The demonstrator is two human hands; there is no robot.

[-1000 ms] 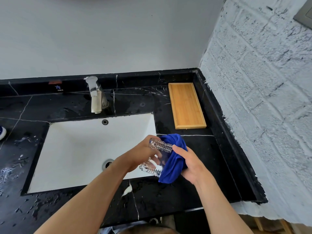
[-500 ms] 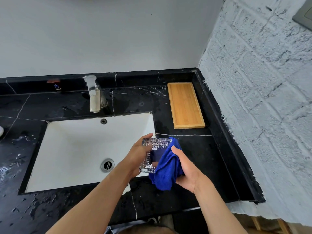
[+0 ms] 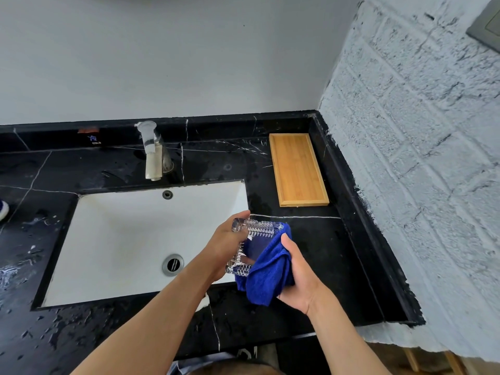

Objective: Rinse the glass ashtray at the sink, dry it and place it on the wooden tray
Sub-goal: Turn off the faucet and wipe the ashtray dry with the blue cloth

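Note:
The square cut-glass ashtray [image 3: 253, 234] is held on edge over the sink's right rim, gripped by my left hand [image 3: 226, 246] from the left. My right hand [image 3: 300, 277] holds a blue cloth [image 3: 267, 269] pressed against the ashtray's right side and hollow. The wooden tray [image 3: 297, 169] lies bare on the black counter behind my hands, near the right wall. The white sink [image 3: 130, 239] sits to the left, with the faucet [image 3: 153, 155] behind it and no water running.
The black marble counter [image 3: 319, 255] is wet with droplets, mostly at the left and front. A raised black ledge runs along the back and right edges. The rough painted brick wall [image 3: 416, 158] stands close on the right.
The ashtray has turned in my left hand, from tilted edge-on to its hollow facing the cloth. My right hand has shifted the cloth lower against it.

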